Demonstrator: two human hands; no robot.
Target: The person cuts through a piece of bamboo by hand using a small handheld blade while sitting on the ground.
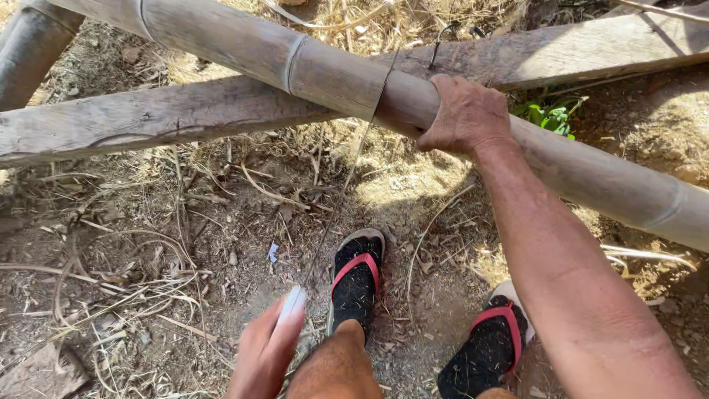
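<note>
A thick bamboo pole [325, 74] runs slantwise from upper left to right, lying across a weathered wooden beam [148, 118]. My right hand [465, 114] is wrapped over the pole just right of a thin cut line. A slim saw blade [347, 174] slants from that cut down to a pale handle [292, 303], which my left hand [262, 355] grips; this hand is blurred. The blade's upper end sits in the pole near a node ring.
My feet in black socks and red-strapped sandals [356, 277] [491, 343] stand on dry dirt strewn with straw and twigs. Another dark bamboo piece [29, 48] lies at the top left. A small green plant [550, 117] grows behind the pole.
</note>
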